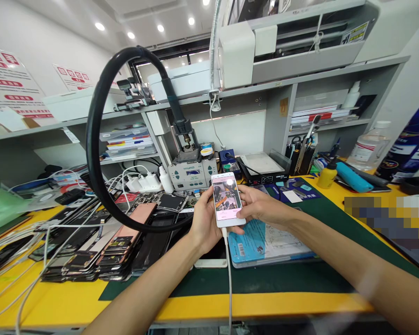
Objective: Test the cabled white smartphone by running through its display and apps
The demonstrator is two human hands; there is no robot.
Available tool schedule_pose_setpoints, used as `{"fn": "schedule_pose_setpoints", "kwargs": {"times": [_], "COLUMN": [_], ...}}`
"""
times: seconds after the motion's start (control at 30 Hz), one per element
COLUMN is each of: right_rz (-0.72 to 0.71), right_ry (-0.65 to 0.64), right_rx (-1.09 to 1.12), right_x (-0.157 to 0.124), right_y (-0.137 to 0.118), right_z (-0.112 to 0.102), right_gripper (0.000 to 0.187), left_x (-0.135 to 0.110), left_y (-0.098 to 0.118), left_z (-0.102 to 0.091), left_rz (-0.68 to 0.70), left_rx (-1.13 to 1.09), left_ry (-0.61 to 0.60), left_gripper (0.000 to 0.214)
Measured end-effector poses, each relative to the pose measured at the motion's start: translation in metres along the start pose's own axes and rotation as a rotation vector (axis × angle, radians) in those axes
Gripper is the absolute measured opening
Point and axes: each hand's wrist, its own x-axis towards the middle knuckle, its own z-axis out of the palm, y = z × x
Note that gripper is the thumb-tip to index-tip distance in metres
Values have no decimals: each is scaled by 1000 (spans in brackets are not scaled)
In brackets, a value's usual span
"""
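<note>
A white smartphone (pixel 226 200) is held up over the bench, its screen lit with a picture of a cluttered scene. My left hand (pixel 205 218) wraps round its left side from below. On the other side my right hand (pixel 254 204) grips the phone's right edge, with the thumb on the lower right of the screen. From the phone's bottom end a white cable (pixel 229 274) hangs down past the bench's front edge. Behind and below my right hand lies a blue-and-white flat package (pixel 247 244) on the green mat (pixel 202 286).
Stacked phone parts (pixel 122 246) fill the left side under a thick black hose (pixel 94 139). A grey soldering or hot-air station (pixel 194 174) stands behind. To the right are a yellow bottle (pixel 327 176), a clear jug (pixel 370 146) and a pen holder (pixel 302 158).
</note>
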Motion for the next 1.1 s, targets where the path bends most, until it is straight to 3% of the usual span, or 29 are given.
{"fn": "schedule_pose_setpoints", "kwargs": {"times": [0.4, 0.63, 0.87, 1.0, 1.1], "right_rz": [-5, 8, -20, -82, -51], "right_ry": [1, 85, 259, 277, 276], "right_rx": [35, 67, 64, 25, -12], "right_x": [0, -1, 3, 6, 6], "right_y": [-2, -4, 2, 2, -6], "right_z": [3, 7, 13, 18, 22], "right_gripper": [69, 64, 53, 52, 54], "left_x": [1, 1, 4, 4, 3], "left_y": [0, 0, -3, -4, -3], "left_z": [0, -1, -8, -9, -9], "left_rz": [-2, 7, 27, 46, 55], "left_rx": [-14, -39, -62, -56, -52], "left_ry": [-2, 13, -41, -56, -65], "left_gripper": [61, 62, 62, 64, 66]}}
